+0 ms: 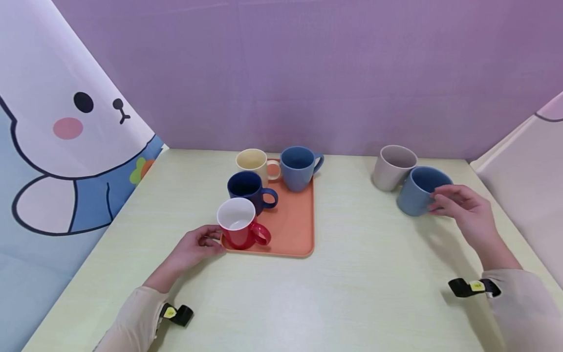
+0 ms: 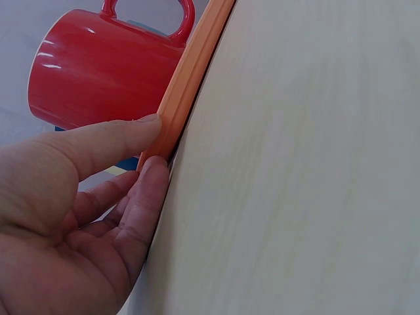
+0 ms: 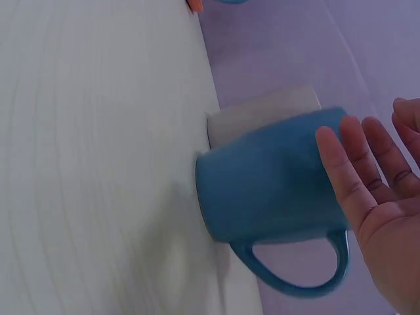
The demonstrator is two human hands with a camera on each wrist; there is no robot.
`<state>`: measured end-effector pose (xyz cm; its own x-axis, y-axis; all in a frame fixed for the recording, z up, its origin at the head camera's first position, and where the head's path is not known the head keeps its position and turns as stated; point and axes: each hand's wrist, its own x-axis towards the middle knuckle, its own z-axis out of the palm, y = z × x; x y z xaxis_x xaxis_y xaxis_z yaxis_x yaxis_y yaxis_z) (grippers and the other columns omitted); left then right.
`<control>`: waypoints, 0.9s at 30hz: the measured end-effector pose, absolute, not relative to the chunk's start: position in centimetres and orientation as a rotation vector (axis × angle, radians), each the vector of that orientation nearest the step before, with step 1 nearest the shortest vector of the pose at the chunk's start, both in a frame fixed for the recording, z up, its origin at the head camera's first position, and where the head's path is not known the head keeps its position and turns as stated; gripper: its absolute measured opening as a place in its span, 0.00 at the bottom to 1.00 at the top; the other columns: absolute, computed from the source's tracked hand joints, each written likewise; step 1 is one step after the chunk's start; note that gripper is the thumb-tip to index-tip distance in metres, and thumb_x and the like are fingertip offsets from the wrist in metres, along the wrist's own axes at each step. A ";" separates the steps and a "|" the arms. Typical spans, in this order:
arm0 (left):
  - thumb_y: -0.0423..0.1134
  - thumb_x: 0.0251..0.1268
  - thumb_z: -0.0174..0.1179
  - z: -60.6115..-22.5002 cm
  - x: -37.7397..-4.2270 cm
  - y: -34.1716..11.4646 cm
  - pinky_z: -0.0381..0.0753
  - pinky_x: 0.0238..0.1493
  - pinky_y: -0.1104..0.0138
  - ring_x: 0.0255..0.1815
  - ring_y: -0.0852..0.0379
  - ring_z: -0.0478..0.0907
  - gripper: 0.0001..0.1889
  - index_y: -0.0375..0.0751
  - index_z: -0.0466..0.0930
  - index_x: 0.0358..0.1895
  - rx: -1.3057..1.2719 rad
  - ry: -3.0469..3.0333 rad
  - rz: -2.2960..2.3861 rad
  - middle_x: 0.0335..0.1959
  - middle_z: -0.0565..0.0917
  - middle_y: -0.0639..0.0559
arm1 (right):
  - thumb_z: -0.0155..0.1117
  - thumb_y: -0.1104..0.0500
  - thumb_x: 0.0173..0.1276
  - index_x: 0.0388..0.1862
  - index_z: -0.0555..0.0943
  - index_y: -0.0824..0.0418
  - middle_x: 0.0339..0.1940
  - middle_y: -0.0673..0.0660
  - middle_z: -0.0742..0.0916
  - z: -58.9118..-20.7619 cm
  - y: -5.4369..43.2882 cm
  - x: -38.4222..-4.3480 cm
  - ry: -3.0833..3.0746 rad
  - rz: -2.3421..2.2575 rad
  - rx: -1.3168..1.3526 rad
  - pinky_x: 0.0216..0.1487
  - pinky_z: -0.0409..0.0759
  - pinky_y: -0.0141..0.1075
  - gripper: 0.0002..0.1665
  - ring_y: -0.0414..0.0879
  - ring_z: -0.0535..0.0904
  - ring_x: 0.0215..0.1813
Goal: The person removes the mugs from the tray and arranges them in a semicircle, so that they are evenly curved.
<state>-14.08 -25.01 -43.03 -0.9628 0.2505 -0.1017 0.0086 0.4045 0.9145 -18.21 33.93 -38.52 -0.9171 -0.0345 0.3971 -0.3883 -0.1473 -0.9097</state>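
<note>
At the tray's near left corner my left hand (image 1: 200, 248) pinches the rim of an orange tray (image 1: 292, 230), thumb on the edge and a finger against its side in the left wrist view. Just beside that thumb stands a red mug (image 1: 239, 237) with a white inside. On the right, my right hand (image 1: 472, 212) is at a blue mug (image 1: 413, 195), its fingers (image 3: 336, 161) fairly straight and close to the rim. The handle (image 3: 295, 289) of this mug shows in the right wrist view. A grey mug (image 1: 388, 171) stands right behind it.
Behind the red mug, a navy mug (image 1: 246, 188), a cream mug (image 1: 252, 161) and another blue mug (image 1: 296, 168) crowd the tray's left and back. A purple cloth (image 1: 281, 78) hangs along the table's back edge. Printed cloth (image 1: 53, 186) borders the left side.
</note>
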 end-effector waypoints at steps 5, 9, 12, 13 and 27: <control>0.26 0.62 0.66 -43.0 -14.1 -25.0 0.81 0.44 0.72 0.45 0.45 0.82 0.26 0.20 0.69 0.62 0.227 2.441 1.582 0.51 0.80 0.33 | 0.54 0.80 0.69 0.49 0.77 0.78 0.40 0.57 0.89 -38.5 32.6 -18.5 -1.947 2.132 0.498 0.36 0.85 0.35 0.11 0.45 0.87 0.34; 0.26 0.62 0.66 -43.1 -14.1 -25.1 0.81 0.44 0.72 0.45 0.45 0.82 0.26 0.20 0.69 0.62 0.236 2.442 1.586 0.51 0.79 0.32 | 0.53 0.80 0.69 0.49 0.77 0.77 0.40 0.57 0.88 -38.6 31.3 -18.8 -1.979 2.118 0.577 0.36 0.85 0.36 0.12 0.45 0.87 0.35; 0.26 0.62 0.66 -43.2 -14.1 -25.1 0.81 0.44 0.72 0.45 0.45 0.82 0.26 0.20 0.69 0.62 0.243 2.443 1.590 0.51 0.79 0.32 | 0.53 0.80 0.69 0.49 0.78 0.75 0.41 0.56 0.88 -38.8 30.4 -19.2 -1.994 2.142 0.636 0.37 0.85 0.36 0.13 0.45 0.87 0.36; 0.26 0.62 0.66 -43.2 -14.1 -25.1 0.81 0.44 0.72 0.45 0.45 0.82 0.26 0.20 0.69 0.62 0.242 2.444 1.590 0.51 0.79 0.32 | 0.53 0.80 0.69 0.49 0.78 0.75 0.41 0.56 0.88 -38.9 30.1 -19.3 -1.996 2.155 0.650 0.37 0.85 0.37 0.13 0.45 0.87 0.36; 0.26 0.63 0.65 -43.1 -14.1 -24.9 0.81 0.45 0.72 0.46 0.45 0.82 0.26 0.21 0.69 0.63 0.198 2.427 1.594 0.52 0.79 0.33 | 0.56 0.77 0.69 0.46 0.82 0.61 0.39 0.53 0.89 -40.6 27.0 -21.4 -2.164 2.130 0.651 0.37 0.85 0.38 0.15 0.44 0.87 0.36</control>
